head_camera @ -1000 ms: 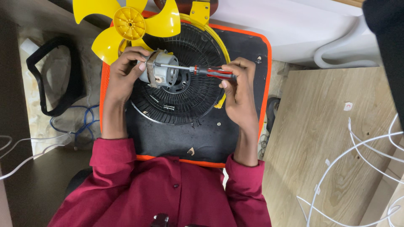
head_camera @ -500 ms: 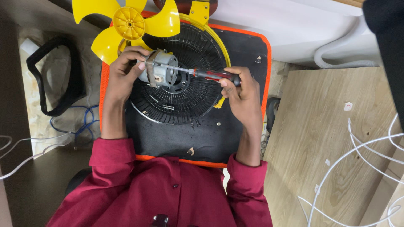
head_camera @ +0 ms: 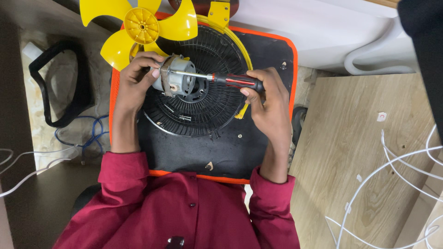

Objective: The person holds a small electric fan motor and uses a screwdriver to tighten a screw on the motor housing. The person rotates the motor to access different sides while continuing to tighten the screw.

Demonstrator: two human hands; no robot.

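Left hand (head_camera: 138, 76): fingers curled shut around small grey electric motor (head_camera: 177, 83), thumb and forefinger pinching its near end; motor held just above centre of black wire fan guard (head_camera: 203, 115), toward far-left part of black, orange-edged mat (head_camera: 240, 157).

Right hand (head_camera: 267, 103): fingers closed round red-and-black handle of screwdriver (head_camera: 230, 81); shaft lying level, pointing left, tip touching upper part of motor casing.

Fan guard: round, black, lying flat on mat, filling most of mat's far half; yellow rim ring (head_camera: 242, 48) showing along its far-right arc, with yellow bracket (head_camera: 219, 13) at far edge of mat.

Yellow fan blade (head_camera: 140, 25): several-bladed, ribbed hub facing up, resting at far-left corner of mat, overhanging its edge, just beside left hand's knuckles.

Small loose screws (head_camera: 184, 118): lying on guard ribs near motor; others dotted on bare mat toward near edge, kind not clear.

Black strap loop (head_camera: 60, 87): off mat, left side, on pale stone-like surface. Blue cable (head_camera: 90, 136) coiled near it, beside left forearm.

Wooden board (head_camera: 364, 152): right of mat, light-coloured, crossed by white cables (head_camera: 392, 170) at right edge.

White hose (head_camera: 369, 55): curved, beyond board, against white surface.

Maroon sleeves (head_camera: 124, 170): both forearms entering from near edge.
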